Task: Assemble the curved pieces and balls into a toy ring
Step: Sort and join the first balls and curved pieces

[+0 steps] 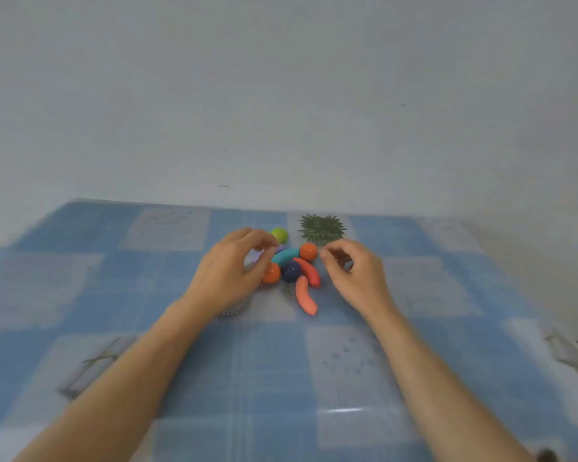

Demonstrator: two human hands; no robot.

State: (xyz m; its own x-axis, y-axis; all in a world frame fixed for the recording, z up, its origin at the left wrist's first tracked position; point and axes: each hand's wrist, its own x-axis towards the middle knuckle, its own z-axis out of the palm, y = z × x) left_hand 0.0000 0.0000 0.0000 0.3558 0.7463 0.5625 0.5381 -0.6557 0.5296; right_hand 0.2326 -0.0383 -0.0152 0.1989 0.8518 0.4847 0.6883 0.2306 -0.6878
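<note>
Both hands reach in over a small heap of toy parts on the table (214, 378), which wears a blue-and-white checked cloth. The left hand (229, 271) arches over the heap's left edge with fingers curled downward, thumb and forefinger drawn near each other close to a pale purple piece (280, 249) that peeks out just beyond its fingertips; whether it actually grips anything I cannot tell, since the fingers hide what lies beneath. The right hand (354, 273) hovers at the heap's right side, thumb and forefinger pinched close together near an orange ball (308, 252) — nothing is visibly held between them. The parts lie loose and unjoined: a teal curved piece (285, 255) runs between the purple piece and that orange ball, a dark navy ball (291, 270) sits just below it, and a second orange ball (271, 273) is tucked against the left hand's fingers. A red curved piece (309, 272) slants down from the first orange ball, touching the navy ball, and a salmon-orange curved piece (306, 296) lies nearest the person (its far tip close to the red one). A lime-green ball (279, 234) rests apart at the far side, and beside it — further right — sits a spiky green plant-like object (321, 228). A plain pale wall (281, 95) rises behind the table.
</note>
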